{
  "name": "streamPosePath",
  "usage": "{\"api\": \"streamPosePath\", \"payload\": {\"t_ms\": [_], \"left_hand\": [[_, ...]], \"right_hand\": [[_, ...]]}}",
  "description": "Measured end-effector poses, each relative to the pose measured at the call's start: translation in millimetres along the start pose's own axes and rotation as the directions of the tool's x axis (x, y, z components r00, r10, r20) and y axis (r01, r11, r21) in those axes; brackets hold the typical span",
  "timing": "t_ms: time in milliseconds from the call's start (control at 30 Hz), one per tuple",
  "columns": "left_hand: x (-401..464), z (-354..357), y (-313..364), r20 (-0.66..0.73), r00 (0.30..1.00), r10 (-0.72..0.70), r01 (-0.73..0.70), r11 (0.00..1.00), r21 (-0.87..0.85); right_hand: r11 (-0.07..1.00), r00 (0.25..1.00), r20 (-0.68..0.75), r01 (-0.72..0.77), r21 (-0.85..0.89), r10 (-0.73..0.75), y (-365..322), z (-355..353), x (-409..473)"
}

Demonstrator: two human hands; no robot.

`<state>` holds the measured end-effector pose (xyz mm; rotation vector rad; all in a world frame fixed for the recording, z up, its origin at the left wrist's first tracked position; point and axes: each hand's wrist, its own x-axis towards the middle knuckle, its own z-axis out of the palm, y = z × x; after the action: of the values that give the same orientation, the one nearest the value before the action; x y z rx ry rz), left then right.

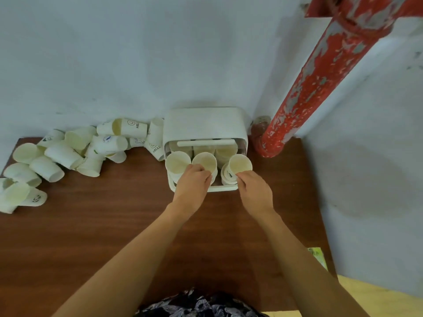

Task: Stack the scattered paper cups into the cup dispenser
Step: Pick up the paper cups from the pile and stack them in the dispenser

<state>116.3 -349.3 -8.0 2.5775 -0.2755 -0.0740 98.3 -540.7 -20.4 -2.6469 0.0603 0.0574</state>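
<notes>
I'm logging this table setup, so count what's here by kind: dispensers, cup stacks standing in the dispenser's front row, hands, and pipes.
White cup dispenser: 1
Front-row cup stacks: 3
Hands, left hand and right hand: 2
Red pipe: 1
Total: 7

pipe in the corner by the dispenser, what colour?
Red, with paint flaking off in grey patches: the pipe. Head view, the only one.
</notes>
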Motion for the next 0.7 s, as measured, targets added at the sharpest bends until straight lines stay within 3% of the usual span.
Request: {"api": "streamPosePath", "payload": {"t_ms": [100, 233, 400, 600, 700], "left_hand": [[11.4, 12.7, -5.1, 0.09, 0.994, -0.062, 0.053, 0.994, 0.099], [24.7, 26.7, -11.2, 0.161, 0.981, -0.106, 0.065, 0.969, 0.237], [32.4, 42.9, -14.6, 0.244, 0.958, -0.152, 0.05, 0.923, 0.38], [36.7, 51.7, -20.0, 0.242, 0.954, -0.178, 0.075, 0.921, 0.383], [31.2, 50.4, -23.4, 0.226, 0.963, -0.15, 0.085, 0.958, 0.272]], "right_hand": [[0.99, 0.992, 0.109, 0.081, -0.113, -0.068, 10.9, 12.0, 15.0], [0.966, 0.982, 0.151, 0.143, -0.216, -0.111, 20.9, 28.6, 30.4], [0.973, 0.977, 0.188, 0.134, -0.19, -0.098, 25.5, 40.1, 39.1], [0.962, 0.975, 0.215, 0.105, -0.253, -0.05, 21.1, 45.3, 39.4], [0.949, 0.973, 0.231, 0.096, -0.299, -0.025, 14.8, 45.8, 35.3]]}}
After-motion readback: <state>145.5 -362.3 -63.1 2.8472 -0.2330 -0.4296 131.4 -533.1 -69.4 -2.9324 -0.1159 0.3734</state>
